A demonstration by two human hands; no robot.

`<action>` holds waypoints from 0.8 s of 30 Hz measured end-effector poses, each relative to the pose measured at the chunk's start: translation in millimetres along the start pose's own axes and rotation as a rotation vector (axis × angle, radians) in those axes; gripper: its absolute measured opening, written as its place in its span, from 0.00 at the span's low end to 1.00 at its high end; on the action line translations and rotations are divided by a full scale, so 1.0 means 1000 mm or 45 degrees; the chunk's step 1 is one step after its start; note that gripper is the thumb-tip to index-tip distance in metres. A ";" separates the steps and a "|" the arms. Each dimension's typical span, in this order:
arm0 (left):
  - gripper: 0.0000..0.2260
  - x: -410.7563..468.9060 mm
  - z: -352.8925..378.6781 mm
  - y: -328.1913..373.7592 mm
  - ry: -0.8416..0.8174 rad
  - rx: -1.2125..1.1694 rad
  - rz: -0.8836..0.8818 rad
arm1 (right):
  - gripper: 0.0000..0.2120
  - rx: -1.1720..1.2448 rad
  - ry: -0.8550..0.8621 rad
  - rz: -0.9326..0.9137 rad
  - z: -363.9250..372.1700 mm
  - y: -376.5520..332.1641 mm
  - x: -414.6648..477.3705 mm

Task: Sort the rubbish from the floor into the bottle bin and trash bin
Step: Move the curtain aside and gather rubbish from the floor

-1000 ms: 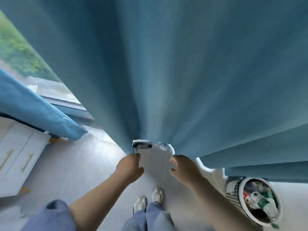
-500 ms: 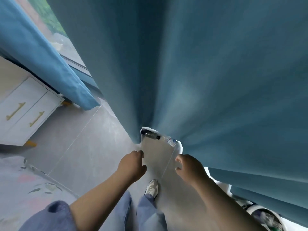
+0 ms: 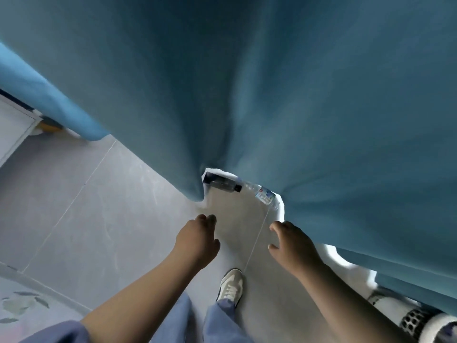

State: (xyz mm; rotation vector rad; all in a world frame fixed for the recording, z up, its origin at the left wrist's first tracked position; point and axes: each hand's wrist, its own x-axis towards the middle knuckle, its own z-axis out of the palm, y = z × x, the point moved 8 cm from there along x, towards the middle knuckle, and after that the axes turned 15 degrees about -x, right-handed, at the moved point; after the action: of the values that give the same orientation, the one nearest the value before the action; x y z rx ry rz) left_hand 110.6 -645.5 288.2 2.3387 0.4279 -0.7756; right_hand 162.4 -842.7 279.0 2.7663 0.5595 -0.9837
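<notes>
Since the curtain (image 3: pixel 296 95) eats most of the view, only a corner of a white mesh bin (image 3: pixel 415 323) pokes out bottom right, contents too blurry to tell. Two bottles lie on the floor (image 3: pixel 99 206) at the curtain hem, ahead of both hands: a dark bottle (image 3: pixel 223 185) with a black cap and, just beside it, a clear bottle (image 3: pixel 264 195) with a blue-white label. The left hand (image 3: pixel 196 240) is loosely curled, the right hand (image 3: pixel 294 243) relaxed with fingers apart, both holding nothing.

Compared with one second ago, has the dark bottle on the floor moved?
No. The dark bottle lies in the same gap under the blue curtain hem, beside the clear bottle; only the view has shifted.
</notes>
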 end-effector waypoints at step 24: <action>0.17 0.278 0.176 -0.117 0.161 0.345 0.389 | 0.33 0.024 0.180 0.271 0.243 0.020 0.233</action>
State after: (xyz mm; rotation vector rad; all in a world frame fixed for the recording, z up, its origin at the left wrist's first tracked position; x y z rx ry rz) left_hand 196.4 -644.7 -50.8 2.6313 0.0115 -0.5688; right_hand 196.9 -856.8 -56.0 2.8533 0.2664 -0.7562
